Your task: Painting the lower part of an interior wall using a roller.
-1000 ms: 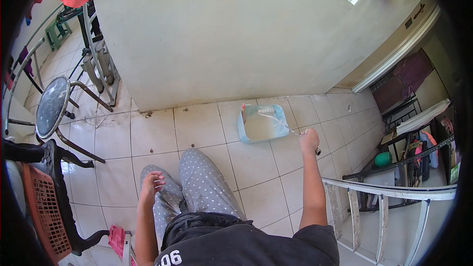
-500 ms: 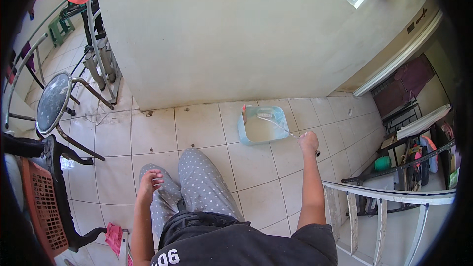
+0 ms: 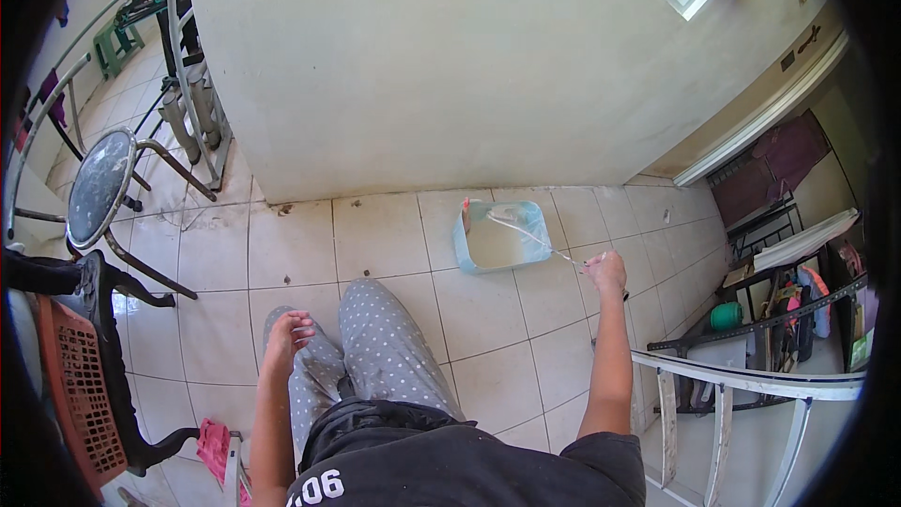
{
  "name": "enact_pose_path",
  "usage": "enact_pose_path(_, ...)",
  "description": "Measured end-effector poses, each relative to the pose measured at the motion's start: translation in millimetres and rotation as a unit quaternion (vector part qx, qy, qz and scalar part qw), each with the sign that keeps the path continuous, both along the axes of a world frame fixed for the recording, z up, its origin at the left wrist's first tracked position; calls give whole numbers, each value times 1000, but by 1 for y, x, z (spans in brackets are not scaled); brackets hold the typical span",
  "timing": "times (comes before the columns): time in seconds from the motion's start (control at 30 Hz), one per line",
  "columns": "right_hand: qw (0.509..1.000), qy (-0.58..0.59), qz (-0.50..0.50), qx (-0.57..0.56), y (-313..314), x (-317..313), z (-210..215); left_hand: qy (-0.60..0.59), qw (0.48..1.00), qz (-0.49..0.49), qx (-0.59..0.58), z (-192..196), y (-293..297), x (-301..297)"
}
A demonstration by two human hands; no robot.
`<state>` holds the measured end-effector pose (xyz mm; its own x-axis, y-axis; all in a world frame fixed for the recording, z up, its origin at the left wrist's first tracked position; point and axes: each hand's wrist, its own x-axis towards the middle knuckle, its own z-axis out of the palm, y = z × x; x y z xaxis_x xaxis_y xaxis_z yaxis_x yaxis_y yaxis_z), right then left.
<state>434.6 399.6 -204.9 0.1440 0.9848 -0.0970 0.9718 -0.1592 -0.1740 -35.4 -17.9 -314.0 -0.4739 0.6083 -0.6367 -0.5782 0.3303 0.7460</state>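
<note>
On the tiled floor stands a light-blue plastic basin (image 3: pixel 481 268) with pale, cloudy liquid in it. My right hand (image 3: pixel 605 270), to the right of the basin, is closed on one end of a thin whitish stick (image 3: pixel 537 242). The stick slants down over the rim, and its far end lies in the basin; I cannot make out what that end is. A small orange-red thing (image 3: pixel 465 205) sits at the basin's far left corner. My left hand (image 3: pixel 293 330) hovers by my left knee, fingers loosely bent and apart, holding nothing.
A pale wall (image 3: pixel 422 84) rises behind the basin. At the left are a round stool (image 3: pixel 101 190), a black chair (image 3: pixel 99 319) and an orange-brown plastic basket (image 3: pixel 83 385). A white ladder (image 3: pixel 720 432) lies at the lower right, near a loaded rack (image 3: pixel 788 319).
My right hand has moved a little right, drawing the stick with it. Inside the basin, the stick's far end has shifted slightly. My left hand has barely moved.
</note>
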Motion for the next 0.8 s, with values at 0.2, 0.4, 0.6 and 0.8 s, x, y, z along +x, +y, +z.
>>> enact_pose_path(0.2,996,-63,37,43,18,-18,-38,9,1000,-5,-10,1,-4,-3)
enact_pose_path(0.4,987,-125,85,57,53,-34,-39,18,999,20,-21,-3,-21,-5)
enact_pose_path(0.6,985,-128,86,78,67,-48,-8,-12,999,46,-24,-8,-30,-2)
enact_pose_path(0.8,987,-118,89,61,60,-39,11,-18,998,42,-34,-9,-25,-2)
